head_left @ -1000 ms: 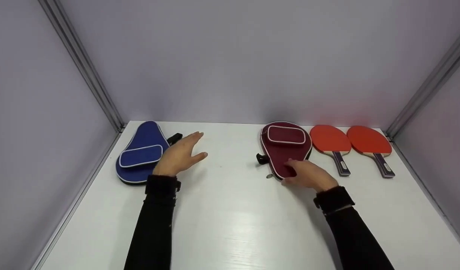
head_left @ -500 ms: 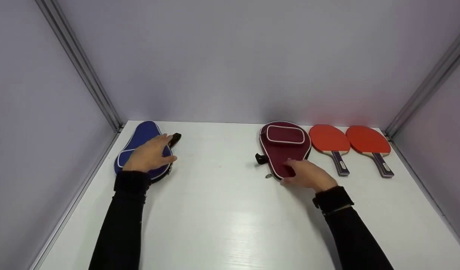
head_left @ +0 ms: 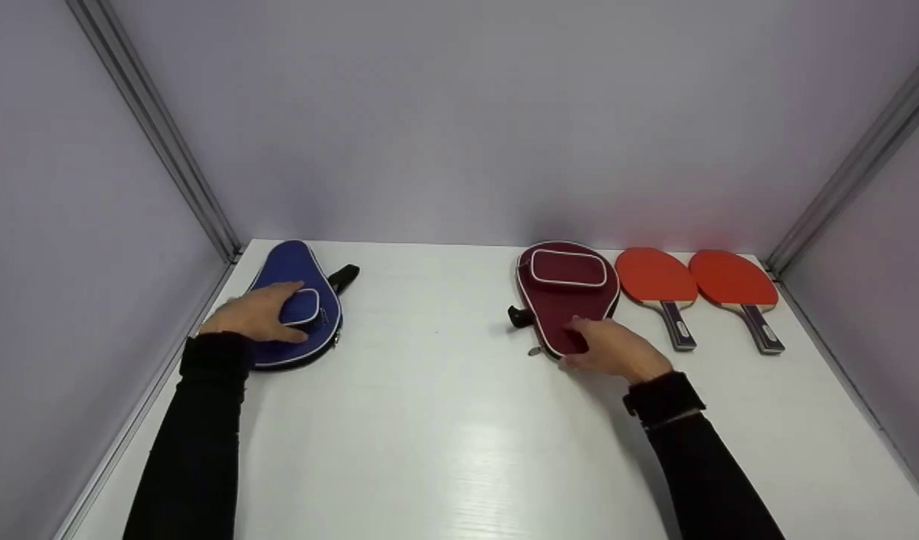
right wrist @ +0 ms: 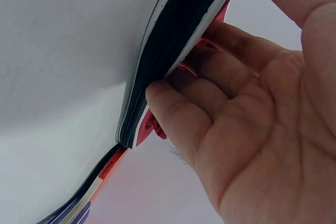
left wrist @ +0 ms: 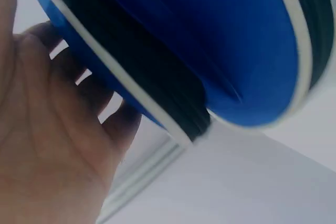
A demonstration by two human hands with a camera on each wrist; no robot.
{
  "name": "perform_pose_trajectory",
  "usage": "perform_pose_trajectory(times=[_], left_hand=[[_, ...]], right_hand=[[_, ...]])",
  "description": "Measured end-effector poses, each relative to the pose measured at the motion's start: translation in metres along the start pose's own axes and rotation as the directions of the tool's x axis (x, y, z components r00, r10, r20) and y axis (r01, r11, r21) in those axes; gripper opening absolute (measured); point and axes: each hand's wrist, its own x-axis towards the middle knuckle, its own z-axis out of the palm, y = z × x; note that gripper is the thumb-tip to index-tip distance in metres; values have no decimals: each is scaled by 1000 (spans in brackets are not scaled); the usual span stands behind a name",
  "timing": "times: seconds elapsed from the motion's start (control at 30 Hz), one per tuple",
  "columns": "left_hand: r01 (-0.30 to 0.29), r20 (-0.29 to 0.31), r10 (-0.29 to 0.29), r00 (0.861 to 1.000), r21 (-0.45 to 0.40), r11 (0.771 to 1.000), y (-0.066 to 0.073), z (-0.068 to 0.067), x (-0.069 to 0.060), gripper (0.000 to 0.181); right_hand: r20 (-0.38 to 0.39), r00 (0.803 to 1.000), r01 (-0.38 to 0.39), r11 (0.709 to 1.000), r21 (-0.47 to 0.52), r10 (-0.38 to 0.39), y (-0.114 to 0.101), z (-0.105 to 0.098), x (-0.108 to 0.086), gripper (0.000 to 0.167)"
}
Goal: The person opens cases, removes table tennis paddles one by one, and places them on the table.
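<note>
A blue table tennis bat case (head_left: 289, 259), with white piping and a front pocket (left wrist: 92, 43), lies on the table at the left. My left hand (head_left: 253, 313) lies over its pocket, thumb and fingers apart. In the left wrist view those fingers touch the pocket's face. To the right lies a burgundy bat case (head_left: 564, 304), its narrow end towards me. My right hand (head_left: 617, 350) rests on that narrow end, the thumb at the tip. In the right wrist view, loosely bent fingers (right wrist: 181, 111) lie against the case beside its black zip edge.
Two red table tennis bats (head_left: 658, 276) lie side by side right of the burgundy case, handles towards me. Black straps (head_left: 343, 277) stick out from the cases. Pale walls enclose the white table (head_left: 429, 420) at back and sides.
My left hand has moved left and down, from the blue case's right edge onto its pocket. The right hand keeps its place on the burgundy case.
</note>
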Motion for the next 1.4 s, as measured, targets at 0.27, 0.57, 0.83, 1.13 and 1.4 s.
perform_pose_trajectory(times=[0.27, 0.57, 0.83, 1.13, 1.4], left_hand=[[81, 26, -81, 996, 16, 997, -9, -6, -5, 109], [83, -8, -83, 997, 61, 995, 4, 1, -5, 108], [24, -34, -21, 999, 80, 996, 18, 14, 1, 107], [0, -71, 5, 997, 78, 997, 46, 29, 8, 107], [0, -89, 10, 996, 117, 993, 74, 40, 15, 106]], right_hand=[[10, 1000, -11, 1000, -6, 11, 1, 0, 0, 83], [8, 1000, -5, 1000, -20, 5, 1, 0, -1, 85], [19, 1000, -8, 1000, -5, 8, 2, -1, 1, 85], [11, 1000, 3, 1000, -18, -3, 2, 1, 2, 81], [12, 1000, -3, 1000, -21, 3, 1, 1, 1, 83]])
